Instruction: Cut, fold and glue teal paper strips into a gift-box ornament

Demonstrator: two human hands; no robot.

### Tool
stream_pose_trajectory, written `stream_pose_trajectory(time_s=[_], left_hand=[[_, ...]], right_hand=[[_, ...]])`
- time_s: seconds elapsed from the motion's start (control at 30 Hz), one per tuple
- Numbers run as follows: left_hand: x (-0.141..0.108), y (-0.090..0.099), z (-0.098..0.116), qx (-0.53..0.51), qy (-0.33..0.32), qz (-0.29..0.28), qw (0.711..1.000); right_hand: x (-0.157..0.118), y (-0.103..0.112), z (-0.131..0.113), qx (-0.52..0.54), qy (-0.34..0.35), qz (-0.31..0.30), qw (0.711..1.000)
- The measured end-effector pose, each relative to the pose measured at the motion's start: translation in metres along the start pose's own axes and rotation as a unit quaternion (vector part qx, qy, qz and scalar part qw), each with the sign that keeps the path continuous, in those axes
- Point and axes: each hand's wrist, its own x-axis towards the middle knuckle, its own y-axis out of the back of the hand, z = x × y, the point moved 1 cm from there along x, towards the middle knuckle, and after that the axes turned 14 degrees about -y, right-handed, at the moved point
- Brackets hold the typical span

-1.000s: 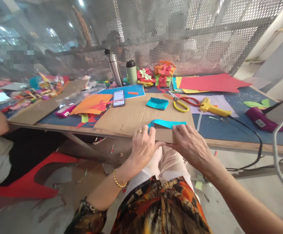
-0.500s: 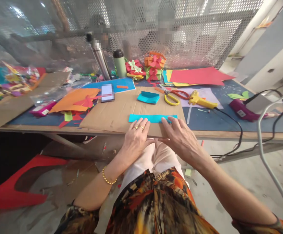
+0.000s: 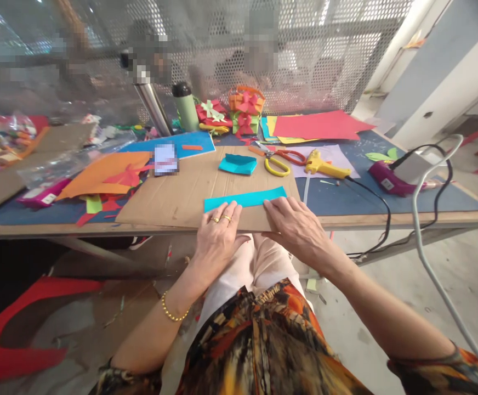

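Note:
A blue paper strip (image 3: 245,199) lies on a brown cardboard sheet (image 3: 160,206), its right end slightly higher than its left. My left hand (image 3: 218,236) rests its outstretched fingers along the strip's lower edge, with the thumb apart near the table's front edge. Against the lower right part of the strip are the bent fingertips of my right hand (image 3: 294,222), its thumb also stretched out. Neither hand is wrapped round anything. Beyond the strip sits a folded blue paper piece (image 3: 238,164) with raised sides. What lies under my fingertips is hidden.
Right of the folded piece are scissors (image 3: 278,166) and a yellow glue gun (image 3: 325,165) with a black cord. A phone (image 3: 165,159), orange paper (image 3: 103,173) and red scraps lie left. Bottles, paper baskets (image 3: 246,104) and red sheets (image 3: 321,125) stand or lie behind.
The blue strip has turned slightly, its right end now further from me. My right fingers have slid off its face to its lower edge. The whole view has shifted a little.

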Motion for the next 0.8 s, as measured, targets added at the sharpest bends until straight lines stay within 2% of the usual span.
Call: stream_pose_trajectory(time_s=[0.07,0.2,0.33,0.43,0.5,0.57,0.67,0.8], left_hand=[[0.0,0.0,-0.001,-0.001,0.005,0.0,1.0],[-0.001,-0.003,-0.002,-0.015,0.003,-0.005,1.0],[0.001,-0.008,0.002,-0.019,0.018,0.009,1.0],[0.002,-0.012,0.006,-0.015,0.031,0.02,0.999],[0.001,-0.013,0.004,-0.015,0.025,0.028,0.999],[-0.004,-0.013,-0.004,-0.017,0.025,0.038,0.999],[-0.014,-0.012,-0.024,-0.019,0.048,0.048,0.998],[-0.024,-0.012,-0.045,-0.031,0.042,0.04,0.998]], right_hand=[[-0.001,0.0,0.001,-0.012,-0.002,-0.003,1.0],[-0.01,0.005,0.009,-0.06,-0.059,0.013,0.996],[-0.017,0.027,0.026,0.003,-0.004,0.071,0.997],[0.008,0.044,0.052,0.093,-0.035,0.117,0.988],[0.041,0.045,0.075,0.125,-0.111,0.113,0.979],[0.078,0.036,0.096,0.099,-0.191,0.071,0.974],[0.124,0.008,0.111,0.021,-0.229,-0.098,0.968],[0.155,-0.029,0.107,0.026,-0.212,-0.158,0.964]])
